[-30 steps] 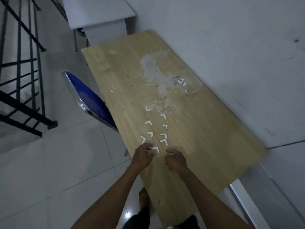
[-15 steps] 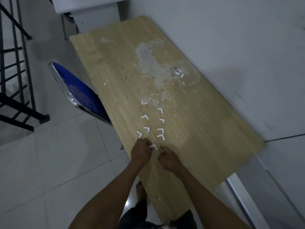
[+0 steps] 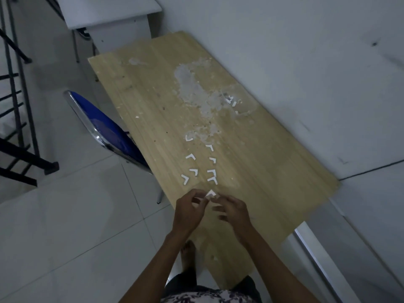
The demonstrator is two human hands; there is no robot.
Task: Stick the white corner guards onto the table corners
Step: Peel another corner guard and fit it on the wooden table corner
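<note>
A light wooden table (image 3: 251, 167) runs along the white wall, its top worn grey in the middle. Several small white L-shaped corner guards (image 3: 212, 178) lie in two rows on it. One white corner guard (image 3: 211, 194) is lifted just above the table, pinched between my left hand (image 3: 189, 209) and my right hand (image 3: 232, 209). Both hands hover over the near part of the table, fingertips meeting at the guard.
A blue chair with a chrome frame (image 3: 105, 130) stands against the table's left edge. A white desk (image 3: 109, 14) is beyond the far end. Black stair railing (image 3: 15, 106) is at the left. Clear plastic wrapping with white bits (image 3: 235, 103) lies near the wall.
Both hands have lifted one guard off the table and now hold it between their fingertips. The camera view shifted slightly.
</note>
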